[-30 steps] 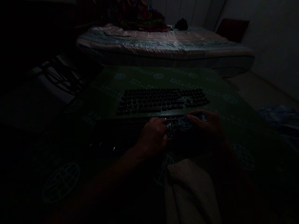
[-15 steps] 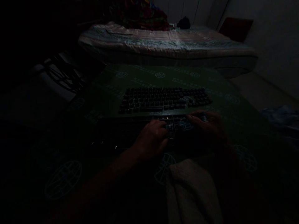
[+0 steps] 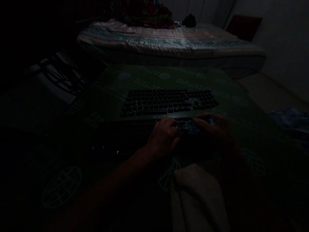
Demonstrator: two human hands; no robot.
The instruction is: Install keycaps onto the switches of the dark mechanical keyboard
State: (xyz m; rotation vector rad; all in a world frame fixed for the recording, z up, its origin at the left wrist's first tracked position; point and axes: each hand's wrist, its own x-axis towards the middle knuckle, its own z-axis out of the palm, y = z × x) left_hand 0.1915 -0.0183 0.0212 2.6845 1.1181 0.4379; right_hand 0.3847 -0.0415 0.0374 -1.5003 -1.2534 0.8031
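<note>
The room is very dark. A black keyboard base (image 3: 130,137) lies on the green table, its details mostly lost in shadow. My left hand (image 3: 164,137) rests on it right of the middle, fingers bent and close together; what they hold, if anything, is hidden. At the base's right end is my right hand (image 3: 213,129), its fingers closed around a small pale-grey glinting thing I cannot make out. A bluish patch (image 3: 191,126) shows between the hands. Beyond the base, black keycaps (image 3: 154,102) are laid out in keyboard rows.
A beige cloth (image 3: 199,196) lies at the near side of the green table (image 3: 149,72), which has white globe prints. Behind it stands a bed (image 3: 181,42) with a colourful blanket (image 3: 152,14). At left is a dark lattice frame (image 3: 61,75); fabric (image 3: 289,124) lies at right.
My left hand has shifted slightly right along the keyboard base and now covers the lit spot beside its fingers. The right hand stays nearly in place. The view has tilted slightly.
</note>
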